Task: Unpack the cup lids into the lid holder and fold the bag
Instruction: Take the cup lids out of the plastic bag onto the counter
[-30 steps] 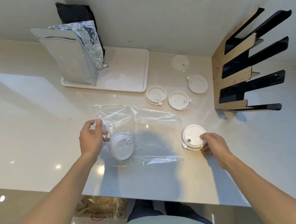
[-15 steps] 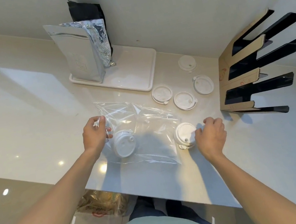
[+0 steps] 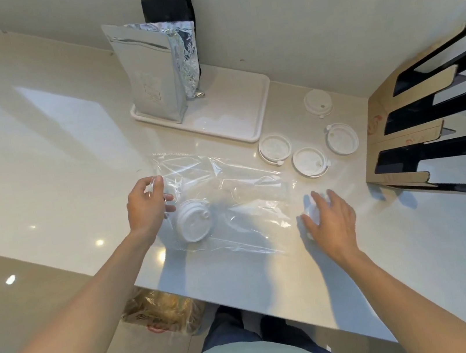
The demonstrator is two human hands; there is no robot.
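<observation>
Clear bag (image 3: pixel 229 201): my left hand (image 3: pixel 146 206) is pinching its corner, steadying it. Lid stack (image 3: pixel 191 222): lying inside. My right hand (image 3: pixel 332 221), fingers spread, is covering a loose lid (image 3: pixel 310 212) near the holder (image 3: pixel 398 150).

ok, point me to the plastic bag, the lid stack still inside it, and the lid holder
plastic bag (image 3: pixel 248 204): head view, on the clear film near its middle.
lid stack (image 3: pixel 192 224): head view, on the top lid's face, seen through the bag.
lid holder (image 3: pixel 398 147): head view, on the cardboard front panel between two black slots.
</observation>
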